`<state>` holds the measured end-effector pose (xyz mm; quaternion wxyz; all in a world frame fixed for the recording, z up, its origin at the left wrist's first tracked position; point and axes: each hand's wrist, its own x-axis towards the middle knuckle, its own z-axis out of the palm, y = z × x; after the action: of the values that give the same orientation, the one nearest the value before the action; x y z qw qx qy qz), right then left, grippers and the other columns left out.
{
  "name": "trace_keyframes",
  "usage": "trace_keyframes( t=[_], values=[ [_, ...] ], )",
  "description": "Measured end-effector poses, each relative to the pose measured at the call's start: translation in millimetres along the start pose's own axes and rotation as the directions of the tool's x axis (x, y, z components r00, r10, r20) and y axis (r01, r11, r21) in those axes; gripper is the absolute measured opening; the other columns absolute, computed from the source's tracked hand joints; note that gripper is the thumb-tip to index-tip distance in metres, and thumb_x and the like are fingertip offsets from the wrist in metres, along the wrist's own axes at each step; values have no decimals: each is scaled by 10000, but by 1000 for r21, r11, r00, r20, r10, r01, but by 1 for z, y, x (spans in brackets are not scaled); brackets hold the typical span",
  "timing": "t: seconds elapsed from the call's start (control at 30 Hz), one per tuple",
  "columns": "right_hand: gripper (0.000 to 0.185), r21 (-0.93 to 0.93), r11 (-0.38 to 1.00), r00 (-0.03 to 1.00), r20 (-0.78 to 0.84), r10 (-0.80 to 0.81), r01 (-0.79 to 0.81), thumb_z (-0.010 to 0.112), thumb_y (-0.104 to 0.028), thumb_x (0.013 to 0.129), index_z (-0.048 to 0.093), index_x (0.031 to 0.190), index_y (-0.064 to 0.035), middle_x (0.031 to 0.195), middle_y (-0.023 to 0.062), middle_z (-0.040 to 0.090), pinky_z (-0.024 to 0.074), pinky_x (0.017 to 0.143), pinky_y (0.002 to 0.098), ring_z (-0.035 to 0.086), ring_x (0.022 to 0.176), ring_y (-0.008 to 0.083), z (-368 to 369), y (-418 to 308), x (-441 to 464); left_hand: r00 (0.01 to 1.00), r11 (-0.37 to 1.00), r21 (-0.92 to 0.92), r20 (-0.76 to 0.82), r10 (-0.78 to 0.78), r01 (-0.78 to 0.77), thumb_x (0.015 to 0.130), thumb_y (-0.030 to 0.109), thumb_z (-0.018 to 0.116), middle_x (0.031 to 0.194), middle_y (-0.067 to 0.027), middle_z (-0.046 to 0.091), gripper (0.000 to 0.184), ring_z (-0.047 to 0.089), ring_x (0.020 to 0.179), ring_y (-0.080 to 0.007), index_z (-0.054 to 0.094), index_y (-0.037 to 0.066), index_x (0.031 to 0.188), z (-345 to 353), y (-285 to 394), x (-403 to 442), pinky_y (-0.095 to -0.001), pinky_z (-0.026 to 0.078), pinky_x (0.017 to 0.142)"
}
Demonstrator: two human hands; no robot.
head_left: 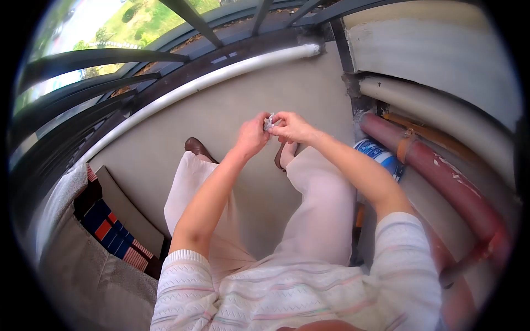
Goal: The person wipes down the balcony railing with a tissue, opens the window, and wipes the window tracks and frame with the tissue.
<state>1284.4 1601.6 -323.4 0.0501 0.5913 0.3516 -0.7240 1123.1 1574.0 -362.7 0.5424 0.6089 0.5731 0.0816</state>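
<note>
My left hand (253, 134) and my right hand (293, 127) meet in front of me, above the floor and between my knees. Between their fingertips is a small crumpled whitish-grey piece (269, 122), partly covered by the fingers; its kind is too small to make out. The fingers of both hands are closed in a pinch on it, left hand on its left side and right hand on its right.
A dark metal railing (165, 57) and a white pipe (210, 80) run along the far left. Red pipes (436, 160) and a blue-and-white container (381, 157) stand at right. A patterned cloth (113, 229) hangs at lower left. Brown shoes (197, 148) rest on the floor (243, 99).
</note>
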Motion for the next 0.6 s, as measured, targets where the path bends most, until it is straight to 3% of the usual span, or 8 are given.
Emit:
trace_keyframes(
  t=[0.1, 0.2, 0.3, 0.4, 0.47, 0.5, 0.53, 0.6],
  values=[
    [333, -84, 981, 980, -84, -180, 173, 674, -208, 744, 552, 966, 9, 728, 83, 612, 446, 470, 258, 599, 632, 123, -31, 17, 60, 991, 992, 5, -51, 125, -125, 687, 25, 557, 739, -169, 609, 489, 593, 755, -351, 444, 47, 1163, 8, -1, 51, -433, 466, 650],
    [286, -72, 983, 969, -171, -178, 168, 670, -192, 735, 559, 908, 7, 686, 65, 604, 442, 473, 248, 591, 596, 115, -63, 15, 85, 984, 984, -40, -49, 173, -175, 690, 4, 535, 753, -170, 604, 502, 591, 749, -358, 426, 58, 1178, 12, 2, 94, -435, 469, 651],
    [251, 73, 981, 966, -202, -164, 182, 664, -182, 733, 570, 887, -8, 671, 47, 601, 440, 471, 243, 586, 562, 106, -96, 33, 115, 982, 976, -121, 26, 187, -182, 695, 11, 573, 844, -127, 610, 532, 601, 751, -268, 447, 76, 1208, 23, 4, 134, -341, 479, 680],
    [193, 37, 973, 885, -424, -192, 229, 637, -187, 742, 604, 874, -50, 677, 38, 614, 442, 463, 248, 582, 520, 106, -146, 53, 130, 895, 893, -59, -74, 441, -445, 706, 20, 576, 929, -99, 603, 554, 582, 814, -207, 429, 81, 1237, 27, 3, 181, -311, 469, 726],
    [227, -156, 979, 716, -668, -203, 133, 639, -217, 739, 624, 912, -70, 699, 70, 628, 457, 476, 260, 580, 493, 110, -200, 86, 154, 895, 919, -58, -257, 364, -390, 732, 35, 597, 981, -65, 597, 493, 560, 846, -138, 480, 72, 1210, -5, 22, 204, -268, 459, 771],
    [261, -196, 980, 627, -760, -171, 30, 638, -245, 738, 635, 947, -87, 763, 115, 647, 494, 574, 310, 627, 589, 194, -227, 96, 163, 927, 936, -201, -305, 219, -288, 766, 32, 596, 986, -53, 595, 429, 554, 834, -113, 504, 43, 1185, -25, 34, 204, -243, 457, 768],
    [265, -430, 899, 392, -843, -368, -81, 635, -259, 746, 634, 959, -101, 845, 141, 646, 493, 692, 369, 631, 755, 287, -253, 112, 179, 903, 936, -181, -369, 220, -302, 802, 29, 581, 983, -47, 592, 389, 552, 836, -100, 503, 12, 1182, -44, 34, 207, -230, 457, 763],
    [263, -405, 911, 295, -882, -368, -76, 571, -228, 792, 598, 1032, -124, 933, 146, 630, 468, 760, 422, 593, 873, 345, -289, 115, 202, 849, 886, -266, -481, 219, -379, 820, 12, 557, 888, -16, 595, 235, 542, 758, -64, 580, -2, 1054, -71, 35, 199, -189, 447, 689]
  ],
)
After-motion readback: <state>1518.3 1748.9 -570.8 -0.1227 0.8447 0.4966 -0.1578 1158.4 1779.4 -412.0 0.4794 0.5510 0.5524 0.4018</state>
